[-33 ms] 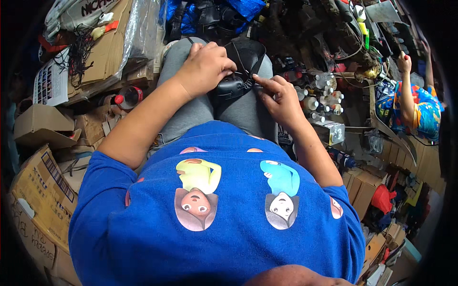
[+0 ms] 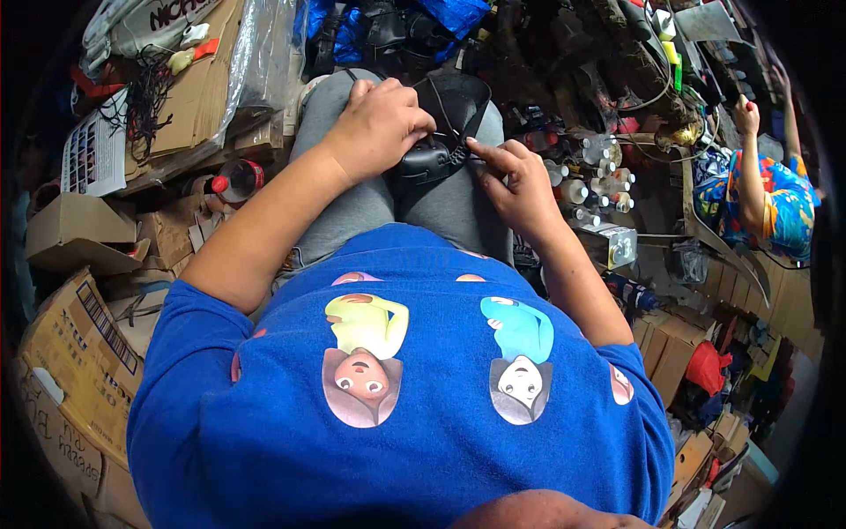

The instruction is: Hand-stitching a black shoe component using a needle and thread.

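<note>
A black shoe (image 2: 426, 162) with a rounded, shiny end and dark stitching or lacing at its side rests on my lap, between grey-trousered thighs (image 2: 352, 207). My left hand (image 2: 388, 123) is closed over its left side, fingers curled down; a thin light sliver shows by the fingertips. At the right side of the shoe is my right hand (image 2: 518, 181), its index finger reaching to the shoe's edge and its other fingers bent in. What those fingers hold is too small to make out. A dark strap or cord (image 2: 483, 115) loops above the shoe.
Several small bottles (image 2: 608, 181) stand to the right of my knees. A red-capped bottle (image 2: 236, 181) lies to the left, near an opened cardboard box (image 2: 84, 234). Black footwear (image 2: 383, 31) sits on blue sheeting ahead. Another person (image 2: 768, 198) in a colourful shirt is at the far right.
</note>
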Available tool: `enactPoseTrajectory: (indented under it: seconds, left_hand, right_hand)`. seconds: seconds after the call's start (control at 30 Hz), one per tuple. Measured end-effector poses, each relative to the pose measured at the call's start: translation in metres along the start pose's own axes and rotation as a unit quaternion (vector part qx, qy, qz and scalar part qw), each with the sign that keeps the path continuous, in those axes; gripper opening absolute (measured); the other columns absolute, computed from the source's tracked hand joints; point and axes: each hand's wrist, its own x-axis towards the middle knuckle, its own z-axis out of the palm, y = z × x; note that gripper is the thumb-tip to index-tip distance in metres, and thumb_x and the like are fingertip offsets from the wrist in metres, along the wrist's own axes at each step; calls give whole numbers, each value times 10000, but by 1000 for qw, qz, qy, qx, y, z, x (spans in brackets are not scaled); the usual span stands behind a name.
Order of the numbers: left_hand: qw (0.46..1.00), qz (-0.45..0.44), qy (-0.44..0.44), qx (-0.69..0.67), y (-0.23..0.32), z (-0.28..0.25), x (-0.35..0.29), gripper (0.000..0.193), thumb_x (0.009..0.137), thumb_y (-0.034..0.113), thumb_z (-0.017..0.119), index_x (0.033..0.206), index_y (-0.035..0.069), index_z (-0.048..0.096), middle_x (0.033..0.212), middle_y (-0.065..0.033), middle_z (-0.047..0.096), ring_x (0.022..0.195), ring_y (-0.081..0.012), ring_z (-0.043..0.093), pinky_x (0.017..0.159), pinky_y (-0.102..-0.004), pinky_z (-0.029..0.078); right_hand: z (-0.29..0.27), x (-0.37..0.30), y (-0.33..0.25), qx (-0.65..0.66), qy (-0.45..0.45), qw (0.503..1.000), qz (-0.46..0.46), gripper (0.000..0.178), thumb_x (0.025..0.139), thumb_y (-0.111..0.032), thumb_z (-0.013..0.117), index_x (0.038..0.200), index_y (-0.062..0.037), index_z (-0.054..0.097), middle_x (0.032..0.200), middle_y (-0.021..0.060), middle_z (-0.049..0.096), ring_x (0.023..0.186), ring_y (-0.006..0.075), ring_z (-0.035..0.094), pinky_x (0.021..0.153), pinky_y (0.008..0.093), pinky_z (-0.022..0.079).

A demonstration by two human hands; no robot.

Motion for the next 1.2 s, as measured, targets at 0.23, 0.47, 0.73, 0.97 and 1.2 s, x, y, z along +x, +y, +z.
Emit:
enactPoseTrajectory:
  seconds: [0.23, 0.47, 0.73, 0.97, 1.2]
  left_hand:
    - [984, -62, -20, -167, 1, 2, 7, 110, 778, 171, 649, 859, 205, 715, 793, -2, 568, 895, -205, 539, 828, -417, 354]
    - [996, -26, -28, -85, -4, 0, 7, 152, 782, 133, 661, 918, 176, 712, 808, -10, 535, 871, -202, 531, 809, -381, 358]
    - [996, -43, -25, -72, -2, 3, 9, 136, 791, 132, 655, 900, 190, 712, 828, -23, 532, 873, -210, 531, 810, -381, 364]
    - [934, -144, 32, -325, -19, -11, 14, 140, 874, 135, 571, 951, 44, 644, 929, -53, 606, 972, -192, 567, 940, -331, 378]
    - [588, -144, -112, -788, 5, -37, 17, 185, 943, 167, 454, 1061, 32, 498, 652, -40, 541, 816, -221, 622, 904, -354, 435]
  right_hand:
    - [4, 0, 4, 33, 29, 999, -20, 330, 767, -25, 628, 1080, -114, 685, 801, 126, 584, 740, 262, 592, 677, 322, 471]
    - [-6, 12, 33, 133, -35, 990, 40, 374, 779, 29, 569, 1071, -165, 699, 824, 40, 507, 781, 145, 548, 742, 248, 449]
    - [-15, 29, 34, 158, -99, 981, 50, 407, 765, 92, 509, 1057, -122, 693, 851, 13, 469, 830, 113, 486, 775, 221, 396]
    - [-13, 17, 23, 120, -74, 989, 47, 366, 753, 49, 581, 1034, -149, 709, 859, 53, 540, 816, 159, 581, 750, 268, 468]
    - [3, 8, 20, 55, 29, 998, -30, 321, 737, 9, 655, 1010, -150, 711, 784, 107, 578, 722, 248, 617, 655, 330, 489]
